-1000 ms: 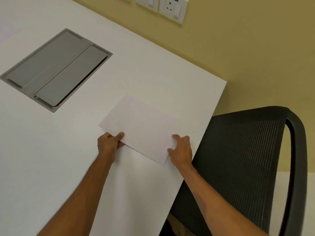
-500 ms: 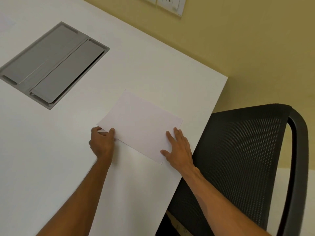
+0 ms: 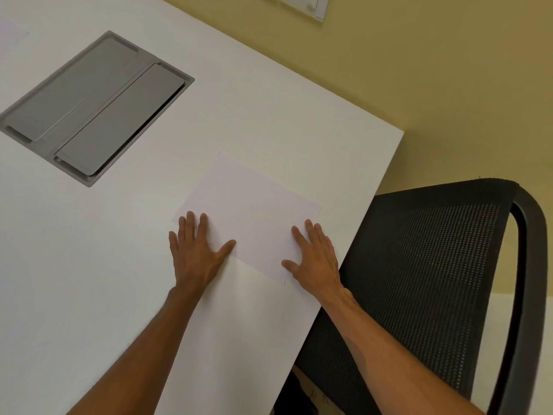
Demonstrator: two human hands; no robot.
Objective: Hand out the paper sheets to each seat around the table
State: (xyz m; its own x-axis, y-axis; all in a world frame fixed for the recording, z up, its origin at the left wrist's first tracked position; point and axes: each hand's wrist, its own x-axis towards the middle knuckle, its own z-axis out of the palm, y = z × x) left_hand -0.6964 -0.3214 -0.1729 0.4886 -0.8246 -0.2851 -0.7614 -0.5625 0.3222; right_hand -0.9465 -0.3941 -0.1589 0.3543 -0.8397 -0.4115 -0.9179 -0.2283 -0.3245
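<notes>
A sheet (image 3: pixel 251 214) lay flat on the white table (image 3: pixel 89 265), near the edge, right in front of a black chair (image 3: pixel 425 280). The left hand (image 3: pixel 196 253) lay flat on the sheet's near left corner, partly on the table too. The right hand (image 3: pixel 314 259) lay flat on the near right corner. All the fingers were spread wide and straight. Neither hand had a grip on anything; they only pressed down on the paper.

This looked like the end of one small step: putting a sheet at this seat and making it sit neat. The sheet was a bit turned, not quite square to the table edge, but it was in a fine spot for someone sitting in the chair.

A gray hatch (image 3: pixel 95 106) was set into the table farther in, well apart from the sheet. At the far left edge there was a pale patch (image 3: pixel 10 34) that may have been another sheet, but it was too cut off to tell.

Next, the hands would need to lift straight up, so the sheet does not slide. Then the person would need another sheet for the next seat. No pile of sheets showed here, so where to get one could not be told.
</notes>
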